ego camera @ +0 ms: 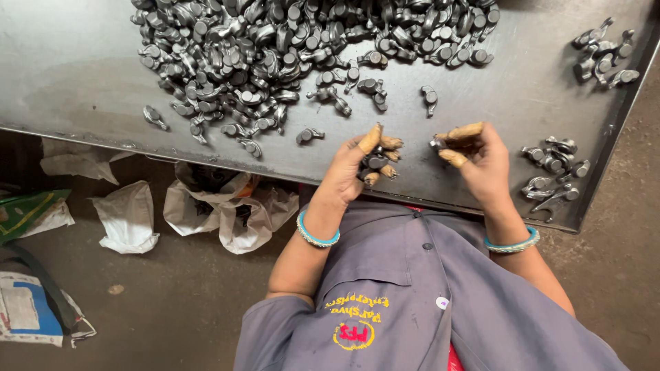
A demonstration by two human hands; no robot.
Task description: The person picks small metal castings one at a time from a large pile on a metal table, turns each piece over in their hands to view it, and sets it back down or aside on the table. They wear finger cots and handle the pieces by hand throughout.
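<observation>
My left hand (357, 168) is curled around a few small dark metal forged parts (375, 163) above the near edge of a grey metal table (75, 75). My right hand (481, 158) pinches one small metal part (438, 143) between fingertips that wear tan rubber finger covers. A big heap of the same grey metal parts (289, 48) lies at the back of the table, with loose ones (309, 135) scattered toward my hands. Both wrists wear turquoise bangles.
Two smaller groups of parts lie on the right of the table, one near the front edge (553, 172) and one at the far right (605, 55). White plastic bags (206, 206) and printed sacks (27, 309) lie on the dirt floor at left.
</observation>
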